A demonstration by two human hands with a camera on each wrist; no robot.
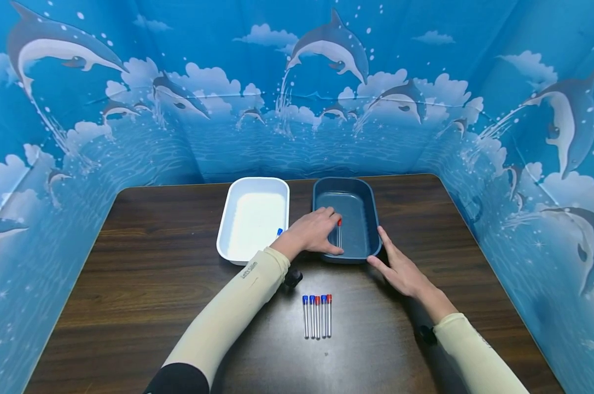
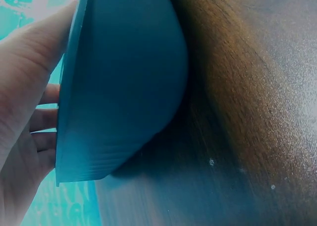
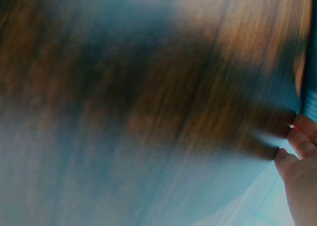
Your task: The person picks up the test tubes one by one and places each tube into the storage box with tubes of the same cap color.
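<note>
My left hand (image 1: 316, 230) reaches over the left side of a dark blue tray (image 1: 371, 208), thumb and fingers spread wide apart. A clear test tube with a red cap (image 1: 339, 223) lies in this tray, right beside the left fingertips. In the left wrist view, the thumb and fingers show past the rim of the blue tray (image 2: 119, 87). My right hand (image 1: 402, 271) rests its extended fingers against the tray's near right corner. At the right edge of the right wrist view, its fingertips (image 3: 297, 137) meet the tray's side.
A white tray (image 1: 250, 219) stands to the left; a blue-capped tube (image 1: 279, 232) in it is partly hidden by the left arm. Several test tubes (image 1: 318, 317) with blue or red caps lie in a row on the dark wooden table (image 1: 154, 273). A dolphin-print curtain (image 1: 297, 137) surrounds the table.
</note>
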